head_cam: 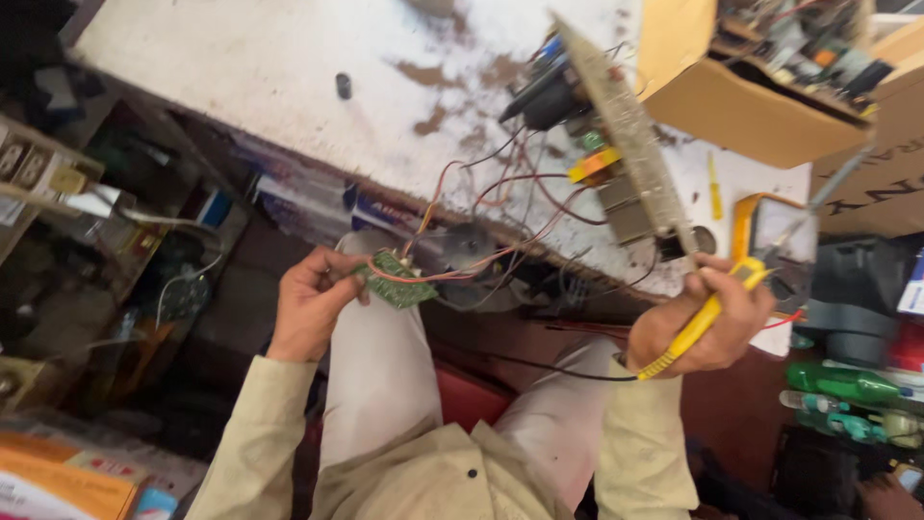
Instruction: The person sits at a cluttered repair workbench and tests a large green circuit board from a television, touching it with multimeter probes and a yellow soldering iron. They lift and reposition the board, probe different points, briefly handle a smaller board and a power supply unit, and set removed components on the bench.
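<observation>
Small green board: pinched between the thumb and fingertips of the left hand, sticking out to the right of the fingers, above the lap.
Left hand: fingers curled narrow, closed on the edge of the small green board.
Wires: red and dark strands run from the board at the left fingertips up to the big board.
Big board: held up on edge above the right hand, its lower corner at the fingers; black and yellow parts cling to its left face.
Right hand: fingers wrapped shut round a yellow tool, which slants through the fist.
Yellow meter: just beyond the right knuckles, on the workbench.
Cardboard box: on the bench, well above the right hand.
</observation>
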`<state>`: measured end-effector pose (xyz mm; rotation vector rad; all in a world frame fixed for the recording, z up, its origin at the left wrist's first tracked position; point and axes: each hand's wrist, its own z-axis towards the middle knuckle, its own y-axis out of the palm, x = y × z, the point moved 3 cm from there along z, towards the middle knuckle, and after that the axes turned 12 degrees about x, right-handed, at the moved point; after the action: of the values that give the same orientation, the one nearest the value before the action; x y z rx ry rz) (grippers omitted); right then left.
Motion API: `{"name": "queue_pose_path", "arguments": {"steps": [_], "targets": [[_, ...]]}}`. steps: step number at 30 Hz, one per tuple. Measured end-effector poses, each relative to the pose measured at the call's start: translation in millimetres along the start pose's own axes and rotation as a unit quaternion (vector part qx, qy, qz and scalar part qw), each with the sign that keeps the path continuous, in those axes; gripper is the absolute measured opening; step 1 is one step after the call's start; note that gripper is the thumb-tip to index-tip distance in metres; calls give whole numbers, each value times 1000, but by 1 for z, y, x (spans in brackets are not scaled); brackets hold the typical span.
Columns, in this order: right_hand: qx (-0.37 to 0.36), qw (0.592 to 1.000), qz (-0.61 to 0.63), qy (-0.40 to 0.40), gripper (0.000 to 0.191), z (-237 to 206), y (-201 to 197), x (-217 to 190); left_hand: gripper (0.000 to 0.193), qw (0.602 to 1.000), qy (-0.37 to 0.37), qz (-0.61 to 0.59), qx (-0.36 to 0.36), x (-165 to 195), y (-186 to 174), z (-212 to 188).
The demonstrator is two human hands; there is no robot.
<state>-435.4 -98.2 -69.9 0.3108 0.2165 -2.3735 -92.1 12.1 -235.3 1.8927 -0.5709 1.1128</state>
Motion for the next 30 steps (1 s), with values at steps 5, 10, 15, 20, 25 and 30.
{"name": "queue_pose_path", "arguments": {"steps": [5, 10, 15, 20, 25, 30], "targets": [[-5, 998, 52, 41, 24, -12, -3, 12, 20, 933, 283, 221, 29, 21, 12, -28], [9, 998, 4, 57, 29, -6, -5, 22, 26, 864, 408, 290, 50, 34, 30, -49], [20, 998, 20, 49, 38, 2, -2, 29, 29, 848, 436, 295, 56, 33, 36, -53], [32, 997, -15, 64, 40, 2, -3, 33, 30, 806, 499, 319, 24, 38, 39, -55], [33, 997, -7, 75, 40, -2, -4, 40, 29, 768, 550, 327, -21, 48, 45, -56], [40, 997, -21, 58, 34, -4, -4, 44, 32, 730, 580, 358, -41, 48, 42, -58]]}}
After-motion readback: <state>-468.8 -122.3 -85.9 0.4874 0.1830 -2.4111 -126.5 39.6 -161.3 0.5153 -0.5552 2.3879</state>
